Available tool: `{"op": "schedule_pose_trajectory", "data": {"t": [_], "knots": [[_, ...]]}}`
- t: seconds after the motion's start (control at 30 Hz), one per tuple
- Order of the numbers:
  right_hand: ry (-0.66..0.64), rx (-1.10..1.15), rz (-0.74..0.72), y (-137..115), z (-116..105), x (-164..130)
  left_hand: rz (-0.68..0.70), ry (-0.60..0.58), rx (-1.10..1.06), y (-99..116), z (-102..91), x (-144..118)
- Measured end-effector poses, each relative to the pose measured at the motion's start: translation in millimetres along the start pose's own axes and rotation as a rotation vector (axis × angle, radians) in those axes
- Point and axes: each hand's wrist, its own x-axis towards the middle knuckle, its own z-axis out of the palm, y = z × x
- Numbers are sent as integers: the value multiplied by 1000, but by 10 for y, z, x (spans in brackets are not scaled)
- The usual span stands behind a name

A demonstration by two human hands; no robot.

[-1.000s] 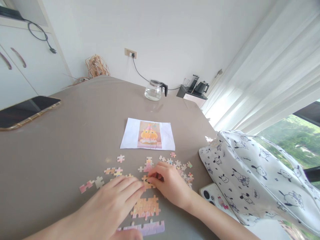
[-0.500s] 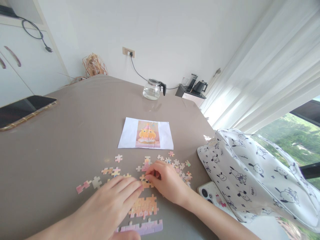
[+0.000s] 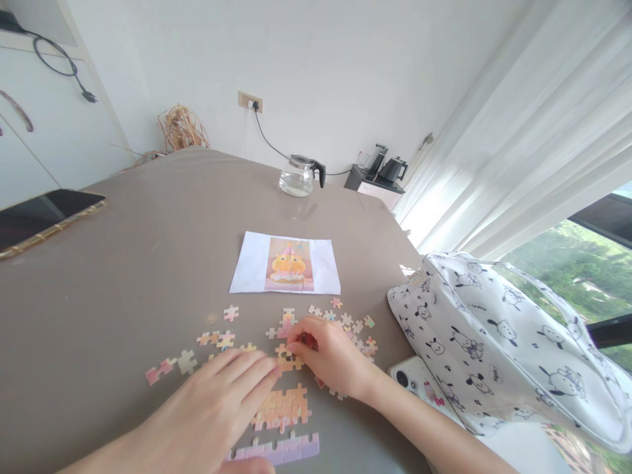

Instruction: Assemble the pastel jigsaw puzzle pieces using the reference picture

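My right hand (image 3: pixel 332 359) rests on the grey table (image 3: pixel 123 276) with its fingertips pinching a small jigsaw piece (image 3: pixel 288 359) among loose pieces. My left hand (image 3: pixel 217 408) lies flat beside it, fingers spread and pointing toward the same piece. Just below the fingers sits a joined orange block of pieces (image 3: pixel 284 408), and nearer me a purple strip of joined pieces (image 3: pixel 279 451). Several loose pieces (image 3: pixel 212 339) are scattered to the left and several loose ones (image 3: pixel 355 326) to the right. A printed reference picture (image 3: pixel 286 263) lies farther up the table.
A white phone (image 3: pixel 419 385) lies under my right forearm's side, next to a patterned white bag (image 3: pixel 494 342). A glass pot (image 3: pixel 296 178) stands at the far edge. A dark tablet (image 3: pixel 44 214) lies at the left. Curtains and a window are on the right.
Both hands stay over the same spot; my right fingers have shifted slightly on the small piece. The view has drifted a little to the right.
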Motion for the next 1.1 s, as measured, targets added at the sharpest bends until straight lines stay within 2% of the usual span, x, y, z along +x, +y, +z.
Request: {"op": "schedule_pose_trajectory", "data": {"t": [0.3,0.6,1.1], "knots": [[-58,50,39,104,-34,13,16,-63,50,-13,12,-2],[-120,109,55,102,-58,-1,28,50,75,-2,33,-20],[-124,83,89,42,-51,-19,30,75,85,-5,37,15]]}}
